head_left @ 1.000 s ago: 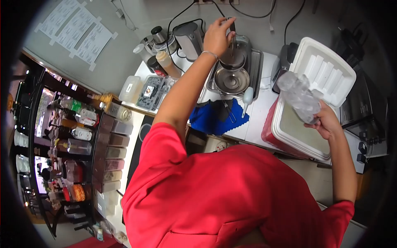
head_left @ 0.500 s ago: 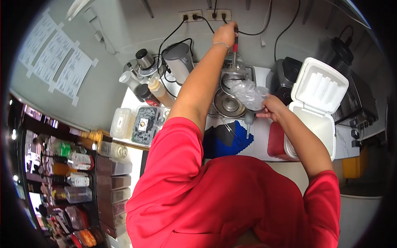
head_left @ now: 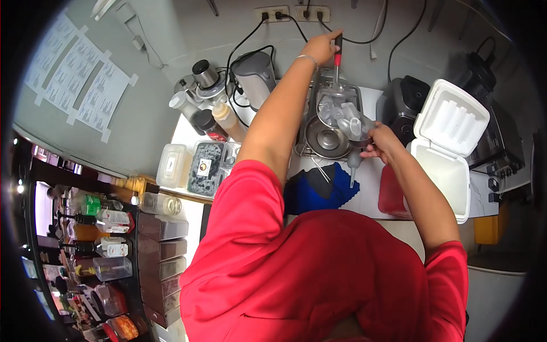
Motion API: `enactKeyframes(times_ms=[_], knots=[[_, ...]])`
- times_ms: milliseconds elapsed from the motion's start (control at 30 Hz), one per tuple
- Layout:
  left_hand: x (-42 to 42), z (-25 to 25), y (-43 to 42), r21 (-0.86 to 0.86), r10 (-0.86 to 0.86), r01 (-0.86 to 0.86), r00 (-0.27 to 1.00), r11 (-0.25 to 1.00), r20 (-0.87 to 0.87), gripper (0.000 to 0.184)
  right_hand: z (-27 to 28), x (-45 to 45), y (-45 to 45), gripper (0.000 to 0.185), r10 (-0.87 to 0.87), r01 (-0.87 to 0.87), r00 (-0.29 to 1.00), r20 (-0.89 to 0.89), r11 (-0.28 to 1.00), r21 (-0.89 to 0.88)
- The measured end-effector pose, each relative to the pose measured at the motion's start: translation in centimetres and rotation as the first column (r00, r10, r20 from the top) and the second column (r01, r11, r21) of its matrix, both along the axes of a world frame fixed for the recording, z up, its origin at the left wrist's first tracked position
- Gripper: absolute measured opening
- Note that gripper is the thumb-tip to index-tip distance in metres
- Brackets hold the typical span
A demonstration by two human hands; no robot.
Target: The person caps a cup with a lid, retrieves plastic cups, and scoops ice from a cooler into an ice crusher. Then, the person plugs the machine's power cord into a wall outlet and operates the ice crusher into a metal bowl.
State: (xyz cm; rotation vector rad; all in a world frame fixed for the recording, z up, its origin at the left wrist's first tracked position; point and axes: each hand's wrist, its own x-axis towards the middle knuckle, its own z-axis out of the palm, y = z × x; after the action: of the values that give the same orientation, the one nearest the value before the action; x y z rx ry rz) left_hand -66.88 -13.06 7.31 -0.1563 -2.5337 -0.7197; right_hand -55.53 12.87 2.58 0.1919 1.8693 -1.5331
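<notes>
My left hand (head_left: 322, 48) is closed at the black-and-red handle (head_left: 338, 55) of a long-handled metal vessel, its index finger partly stretched out. Ice cubes (head_left: 344, 117) lie in the round, bright bowl end of this vessel; whether it is a pan or a strainer I cannot tell. At its right edge my right hand (head_left: 385, 143) grips a clear plastic cup (head_left: 364, 132), tipped toward the vessel with ice at its mouth. Just below that hand is a grey bulb-shaped tool with a narrow tip (head_left: 353, 163). A round steel bowl (head_left: 327, 149) stands beneath the ice.
A blue-and-grey cloth (head_left: 325, 189) with metal tongs (head_left: 321, 170) lies in front. To the right stands an open white-lidded red cooler (head_left: 394, 191). Squeeze bottles (head_left: 228, 121), a kettle (head_left: 253, 77) and plastic tubs (head_left: 206, 168) stand at left, with power cords behind.
The cup has tipped further, and ice now lies spread in the metal vessel. My left hand and the handle shift slightly right in view as the whole view shifts.
</notes>
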Motion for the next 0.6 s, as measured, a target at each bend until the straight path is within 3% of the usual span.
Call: enactKeyframes(times_ms=[67, 100, 167, 233, 300, 367, 433, 533, 600], knots=[[0.2, -2.5, -1.4, 0.306, -0.106, 0.177, 0.966, 0.935, -0.235, 0.043, -0.4, 0.5, 1.1, 0.063, -0.016, 0.016, 1.0, 0.005, 1.0, -0.025], [1.2, -3.0, -1.6, 0.3, -0.095, 0.162, 0.97, 0.94, -0.226, 0.043, -0.4, 0.7, 1.7, 0.063, -0.053, 0.053, 0.999, 0.009, 0.997, -0.051], [4.2, -4.3, -3.6, 0.41, 0.09, -0.014, 0.981, 0.912, -0.169, 0.032, -0.9, 1.1, 1.5, 0.063, -0.061, 0.065, 0.997, 0.04, 0.992, -0.107], [4.4, -9.3, -6.3, 0.524, 0.086, -0.117, 0.993, 0.844, 0.084, 0.021, -2.1, 1.3, 2.3, 0.066, -0.065, 0.079, 0.994, 0.092, 0.985, -0.156], [6.1, -12.3, -7.1, 0.353, 0.065, -0.188, 0.941, 0.916, 0.332, 0.019, -2.7, 2.5, 2.4, 0.067, -0.085, 0.102, 0.992, 0.098, 0.978, -0.18], [5.9, -19.1, -7.9, 0.46, -0.043, -0.127, 0.939, 0.879, 0.343, 0.022, -4.2, 3.1, 2.7, 0.07, -0.157, 0.184, 0.979, 0.132, 0.956, -0.227], [5.8, -23.6, -7.4, 0.253, 0.112, -0.255, 0.876, 0.933, 0.47, 0.024, -4.0, 4.1, 2.9, 0.071, -0.155, 0.185, 0.979, 0.131, 0.949, -0.254], [7.7, -24.5, -4.8, 0.273, 0.193, -0.393, 0.813, 0.878, 0.549, 0.029, -4.0, 5.3, 4.1, 0.072, -0.142, 0.166, 0.984, 0.107, 0.947, -0.276], [7.2, -26.0, -4.1, 0.301, 0.176, -0.384, 0.824, 0.873, 0.538, 0.032, -2.4, 6.5, 5.4, 0.069, -0.13, 0.158, 0.986, 0.105, 0.933, -0.324]])
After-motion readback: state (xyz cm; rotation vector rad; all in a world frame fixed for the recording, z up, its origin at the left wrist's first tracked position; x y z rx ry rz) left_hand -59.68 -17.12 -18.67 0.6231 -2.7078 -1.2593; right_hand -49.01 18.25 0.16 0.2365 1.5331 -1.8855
